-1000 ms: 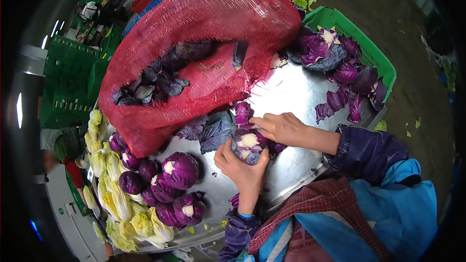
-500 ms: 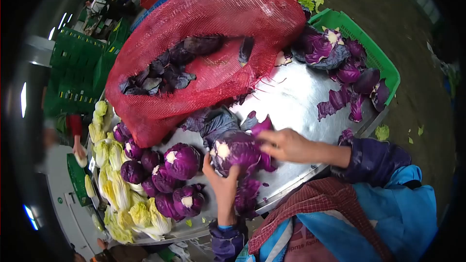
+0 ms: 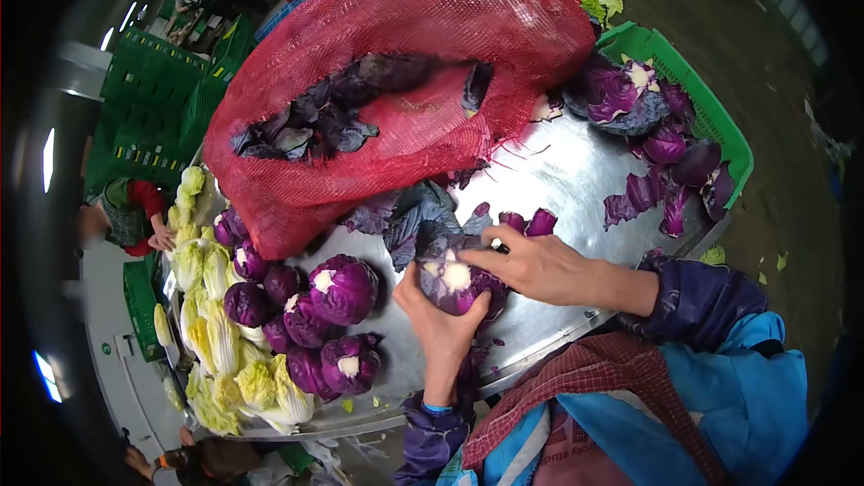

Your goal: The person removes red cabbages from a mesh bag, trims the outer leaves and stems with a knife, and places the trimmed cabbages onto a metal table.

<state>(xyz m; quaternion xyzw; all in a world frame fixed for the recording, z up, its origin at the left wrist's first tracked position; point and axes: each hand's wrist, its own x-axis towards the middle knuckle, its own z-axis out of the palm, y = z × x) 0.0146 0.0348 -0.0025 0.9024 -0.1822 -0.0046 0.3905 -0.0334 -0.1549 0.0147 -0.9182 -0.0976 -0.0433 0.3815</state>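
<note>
A red cabbage (image 3: 463,283) sits on the metal table, its pale cut stem facing up. My left hand (image 3: 439,317) is closed round its near left side, thumb and fingers apart on the head. My right hand (image 3: 531,265) is closed at its upper right, index finger stretched over the stem end. A small dark bit shows between its fingers; what it holds is mostly hidden. Loose dark outer leaves (image 3: 423,216) lie just beyond the cabbage. Several trimmed red cabbages (image 3: 342,290) are grouped to the left.
A red mesh sack (image 3: 405,18), torn open over more cabbages, covers the far side. At the right a green crate (image 3: 733,139) stands by purple leaves (image 3: 634,198). Chinese cabbages (image 3: 216,328) line the left edge, where another person's hand (image 3: 160,234) reaches in.
The cabbage has turned so its stem points more toward me. My right hand has moved left onto its stem end. The other person's hand at the left has come to the Chinese cabbages.
</note>
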